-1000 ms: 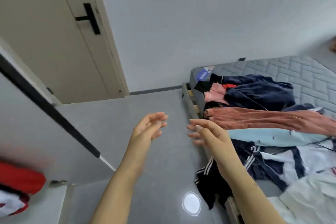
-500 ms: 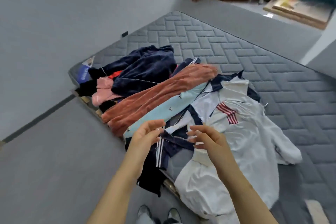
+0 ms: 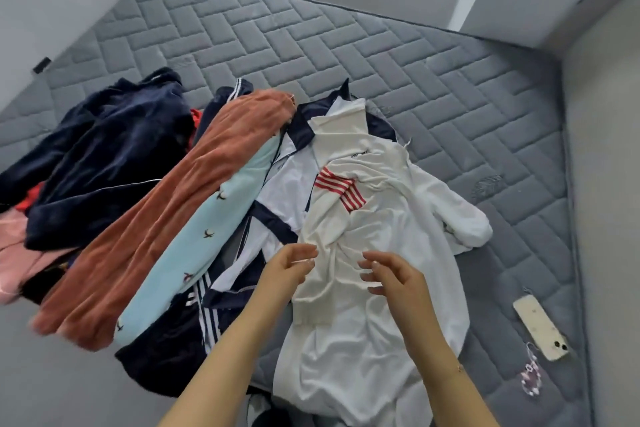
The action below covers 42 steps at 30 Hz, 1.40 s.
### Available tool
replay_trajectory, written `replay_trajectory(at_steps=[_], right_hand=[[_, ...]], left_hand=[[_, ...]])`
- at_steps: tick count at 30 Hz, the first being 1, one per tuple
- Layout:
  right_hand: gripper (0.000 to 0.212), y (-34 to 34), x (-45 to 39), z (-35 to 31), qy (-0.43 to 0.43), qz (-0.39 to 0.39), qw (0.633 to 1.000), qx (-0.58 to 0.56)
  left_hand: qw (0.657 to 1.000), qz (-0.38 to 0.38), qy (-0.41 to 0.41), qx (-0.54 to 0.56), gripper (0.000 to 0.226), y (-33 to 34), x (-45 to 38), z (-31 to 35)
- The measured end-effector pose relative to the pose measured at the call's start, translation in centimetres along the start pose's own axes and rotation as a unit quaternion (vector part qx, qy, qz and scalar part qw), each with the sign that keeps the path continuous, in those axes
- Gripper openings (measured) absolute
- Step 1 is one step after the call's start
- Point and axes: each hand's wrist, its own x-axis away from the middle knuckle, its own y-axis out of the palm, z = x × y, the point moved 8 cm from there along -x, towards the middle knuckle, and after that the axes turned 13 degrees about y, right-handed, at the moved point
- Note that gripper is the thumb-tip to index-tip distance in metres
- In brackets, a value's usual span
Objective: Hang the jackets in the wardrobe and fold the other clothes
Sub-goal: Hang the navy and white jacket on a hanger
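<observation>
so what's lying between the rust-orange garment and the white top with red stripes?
In the head view, two things: a light blue garment with small dark motifs beside the rust-orange garment, then a white and navy jacket partly under the white top.

pink garment (image 3: 10,253): cut by left edge | white jacket (image 3: 374,340): hem under arms, off-frame

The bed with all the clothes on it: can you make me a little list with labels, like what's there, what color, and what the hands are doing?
place: grey quilted mattress
top garment: white top with red stripes
beside it: light blue garment, rust-orange garment, navy velvet garment
left hand: open, above the white top, holding nothing
right hand: open, above the white top, holding nothing
other: phone lying on the mattress, right side
</observation>
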Motion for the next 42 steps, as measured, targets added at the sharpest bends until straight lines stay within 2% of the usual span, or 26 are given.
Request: replay_trajectory(at_steps=[3, 5, 9, 12, 14, 16, 19, 22, 23, 24, 25, 26, 27, 28, 29, 30, 31, 33, 34, 36, 39, 42], right_hand=[[0.021, -1.9, -5.8, 1.2, 0.022, -0.001, 1.0, 0.016], [0.019, -2.2, -9.5, 2.3, 0.037, -0.013, 0.999, 0.031], [0.018, -0.9, -16.8, 5.7, 0.065, -0.04, 0.994, 0.078], [0.019, 0.9, -20.9, 8.4, 0.071, -0.051, 0.988, 0.126], [0.02, 1.9, -23.0, 9.8, 0.067, -0.057, 0.985, 0.146], [0.021, 2.4, -24.5, 10.6, 0.055, -0.051, 0.985, 0.154], [0.029, 3.4, -26.1, 10.2, -0.004, -0.059, 0.986, 0.156], [0.035, 6.4, -27.7, 8.5, -0.086, -0.111, 0.972, 0.188], [0.033, 7.5, -28.5, 8.0, -0.12, -0.114, 0.962, 0.219], [0.031, 8.6, -29.5, 7.7, -0.155, -0.105, 0.947, 0.261], [0.031, 9.5, -30.7, 7.5, -0.181, -0.09, 0.929, 0.31], [0.034, 10.2, -31.9, 7.6, -0.194, -0.074, 0.907, 0.367], [0.039, 10.7, -33.3, 8.0, -0.191, -0.059, 0.881, 0.429], [0.043, 10.8, -34.5, 8.6, -0.179, -0.043, 0.857, 0.481], [0.046, 10.7, -35.4, 9.1, -0.171, -0.028, 0.843, 0.51], [0.046, 10.5, -35.9, 9.3, -0.174, -0.015, 0.842, 0.511], [0.045, 10.2, -36.1, 9.3, -0.186, -0.007, 0.85, 0.493], [0.035, 9.1, -35.9, 9.1, -0.209, 0.013, 0.861, 0.463], [0.026, 8.1, -35.7, 9.0, -0.218, 0.033, 0.858, 0.464], [0.021, 5.3, -35.6, 9.0, -0.206, 0.08, 0.846, 0.486], [0.028, 0.6, -34.9, 9.5, -0.151, 0.144, 0.836, 0.508], [0.022, -3.0, -33.9, 10.0, -0.066, 0.209, 0.843, 0.491]], left_hand=[[0.999, 0.021, -0.039, -0.003, 0.022, 2.7, -5.2, -4.1], [0.995, 0.066, -0.069, -0.013, 0.028, 3.5, -8.1, -7.7], [0.975, 0.162, -0.137, -0.063, 0.065, 3.2, -12.2, -15.6], [0.961, 0.166, -0.179, -0.131, 0.082, 2.8, -14.2, -20.9], [0.958, 0.142, -0.157, -0.194, 0.065, 3.2, -15.2, -23.2], [0.962, 0.121, -0.088, -0.23, 0.04, 4.1, -16.4, -24.1], [0.982, -0.004, -0.024, -0.188, 0.034, 7.1, -17.5, -23.7], [0.979, -0.172, -0.056, -0.089, 0.035, 9.5, -16.9, -23.0], [0.973, -0.208, -0.069, -0.068, 0.033, 9.6, -16.7, -22.9], [0.973, -0.211, -0.071, -0.065, 0.03, 8.9, -16.8, -22.7], [0.981, -0.173, -0.057, -0.074, 0.03, 7.4, -17.3, -22.2], [0.991, -0.087, -0.031, -0.097, 0.032, 4.9, -18.1, -21.4], [0.991, 0.03, 0.004, -0.131, 0.033, 1.9, -18.9, -20.2], [0.973, 0.143, 0.042, -0.176, 0.031, -1.2, -19.6, -19.0], [0.944, 0.225, 0.071, -0.229, 0.029, -3.5, -20.2, -17.9], [0.919, 0.267, 0.078, -0.281, 0.037, -5.0, -21.1, -17.3], [0.905, 0.269, 0.064, -0.323, 0.054, -5.6, -22.6, -17.2], [0.901, 0.188, 0.007, -0.391, 0.083, -5.1, -26.1, -18.3], [0.901, 0.138, -0.016, -0.412, 0.088, -4.3, -27.4, -19.1], [0.916, 0.075, -0.016, -0.393, 0.077, -3.0, -28.8, -20.1], [0.945, 0.037, 0.031, -0.325, 0.043, -1.5, -27.8, -19.9], [0.953, -0.018, 0.02, -0.302, 0.035, -0.7, -23.9, -20.7]])
